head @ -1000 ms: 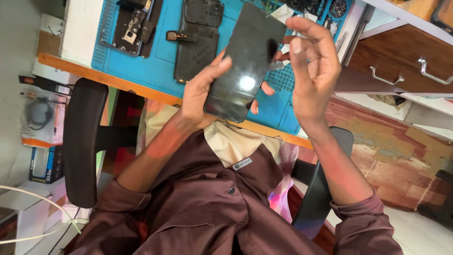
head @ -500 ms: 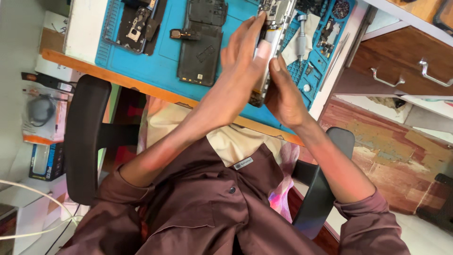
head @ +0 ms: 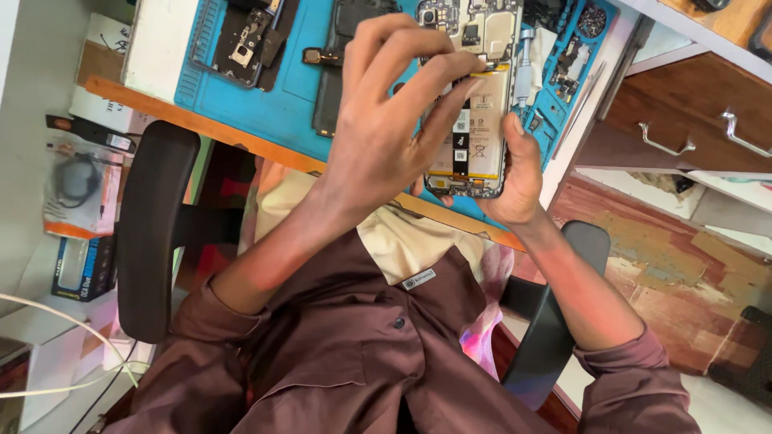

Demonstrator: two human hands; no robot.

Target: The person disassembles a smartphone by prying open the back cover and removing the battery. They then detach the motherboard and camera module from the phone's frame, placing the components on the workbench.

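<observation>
Left hand [head: 386, 137] pinched fingertips on the opened phone [head: 474, 96] while your right hand [head: 519, 173] gripped its edge; light, steady pressure near the battery [head: 476, 133] suited best.

Two hands are in view, the left hand [head: 386, 128] and the right hand [head: 519, 173]. One opened phone [head: 474, 96] with its pale battery showing is between them. Two more dismantled phone parts lie on one blue work mat [head: 257, 100]: a dark frame [head: 245, 40] and a dark back panel [head: 334, 72]. One black office chair [head: 157, 225] shows. Two metal drawer handles [head: 667, 145] sit on the wooden drawers.
</observation>
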